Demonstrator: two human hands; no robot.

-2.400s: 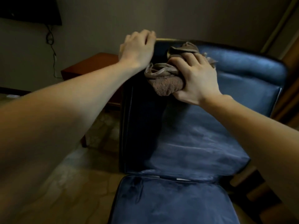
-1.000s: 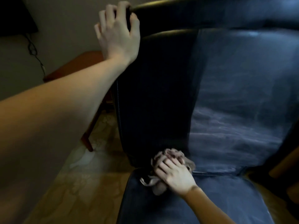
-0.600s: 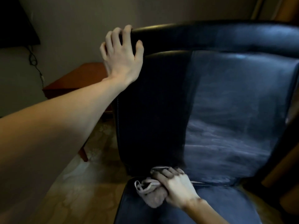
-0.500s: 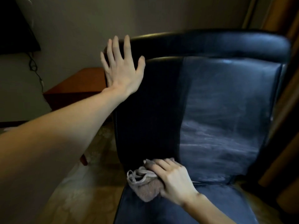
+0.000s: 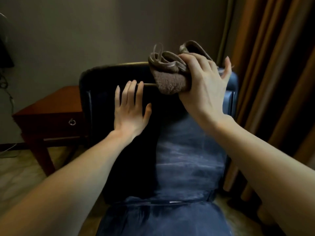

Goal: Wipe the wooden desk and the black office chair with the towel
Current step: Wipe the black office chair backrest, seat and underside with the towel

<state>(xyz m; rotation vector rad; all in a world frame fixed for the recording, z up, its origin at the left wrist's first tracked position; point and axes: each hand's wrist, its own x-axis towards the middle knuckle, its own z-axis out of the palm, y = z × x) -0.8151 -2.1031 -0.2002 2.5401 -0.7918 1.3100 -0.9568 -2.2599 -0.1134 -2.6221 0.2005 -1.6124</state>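
Nearest, the seat of the black office chair [image 5: 162, 222] shows pale smeared streaks. They run on up the right half of its backrest, while the left half looks darker. The left hand [image 5: 131, 109] lies flat on the upper left of the backrest, its fingers [image 5: 127, 92] straight and close together, holding nothing. Higher, at the chair's top edge, the right hand [image 5: 202, 86] grips the bunched brown towel [image 5: 170, 79]. Thumb and fingers curl round it, the little finger sticks out free, and loose folds stand above the chair. Behind the chair to its left stands the wooden bench [image 5: 51, 106]. To the chair's right hangs a curtain [image 5: 272, 65].

The likely trouble is in the wad: balled this tight, only a small patch would meet the leather, so a downward pass may leave stripes. The loose folds could work free and drop behind the chair. A flat palm gives little hold, so a hard push at the top could shove the chair away.
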